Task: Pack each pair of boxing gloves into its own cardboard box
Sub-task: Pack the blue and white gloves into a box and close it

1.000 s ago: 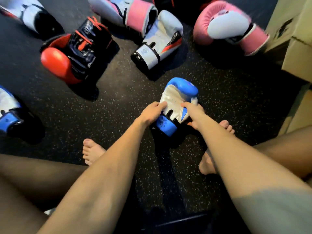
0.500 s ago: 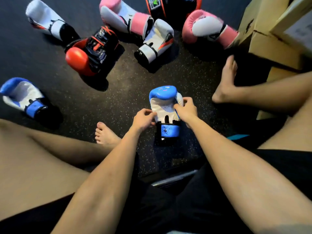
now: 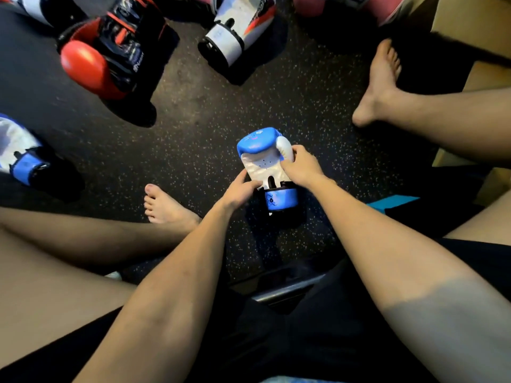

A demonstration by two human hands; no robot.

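Blue-white glove (image 3: pixel 264 158); red-black glove (image 3: pixel 110 56); black speckled floor (image 3: pixel 199 128).

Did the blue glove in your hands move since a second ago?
Yes. The blue glove has swung straighter, cuff toward the person, and come slightly nearer them, away from the white-and-orange glove.

1 head-worn camera looks steeply down, close over the seated person's arms and floor (image 3: pixel 193 128).

Gym, speckled black rubber floor (image 3: pixel 290 106), boxing gloves (image 3: pixel 225 42) strewn about
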